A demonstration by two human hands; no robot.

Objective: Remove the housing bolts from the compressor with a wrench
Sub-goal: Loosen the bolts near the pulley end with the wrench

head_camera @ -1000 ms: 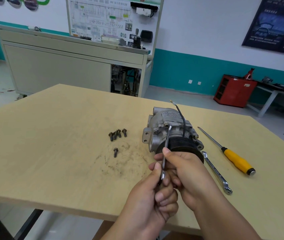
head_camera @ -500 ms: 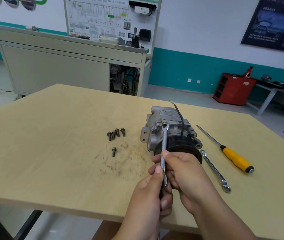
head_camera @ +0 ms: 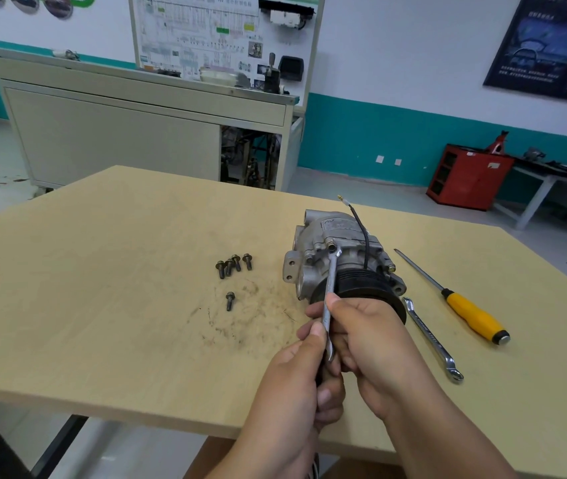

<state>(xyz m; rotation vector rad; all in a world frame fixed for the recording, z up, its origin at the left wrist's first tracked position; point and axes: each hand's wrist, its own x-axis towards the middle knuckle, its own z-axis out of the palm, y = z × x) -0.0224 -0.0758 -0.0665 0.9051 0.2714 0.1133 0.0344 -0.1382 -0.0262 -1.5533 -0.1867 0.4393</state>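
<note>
Grey cast-metal compressor with black pulley (head_camera: 339, 236) sits right of centre on pale wood table (head_camera: 102, 271). Slim steel wrench (head_camera: 330, 281) seated on top housing bolt (head_camera: 331, 242). Left hand (head_camera: 296, 382) and right hand (head_camera: 375, 344) both grip shank (leverage, likely). Dark loose bolts (head_camera: 234, 265) parked left, clear of swing.

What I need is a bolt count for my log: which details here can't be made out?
Head view:
Near end of the wrench: buried between left hand and right hand.
The bolt under its far end: covered, so looseness unclear.
Far side of the compressor: turned away, bolts there unseen.
Text on the wall chart: too small.
</note>
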